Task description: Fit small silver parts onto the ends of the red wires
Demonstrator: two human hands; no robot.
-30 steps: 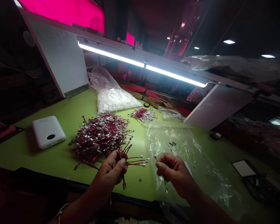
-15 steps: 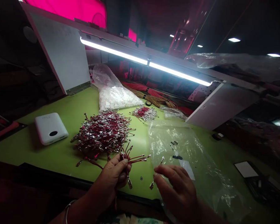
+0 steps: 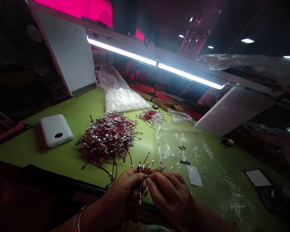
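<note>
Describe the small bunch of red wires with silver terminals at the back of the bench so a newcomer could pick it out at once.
Start at the lime-green workbench. Beyond the large tangled heap of red wires with silver terminals lies a small loose bunch of the same wires. Far smaller than the heap and apart from it, it sits just in front of the right corner of the clear plastic bag of white pieces.

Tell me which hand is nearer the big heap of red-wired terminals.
Left. The left hand, gripping a small bunch of wires, sits just in front of the heap of red-wired terminals; the right hand is farther off, to the heap's right.
</note>
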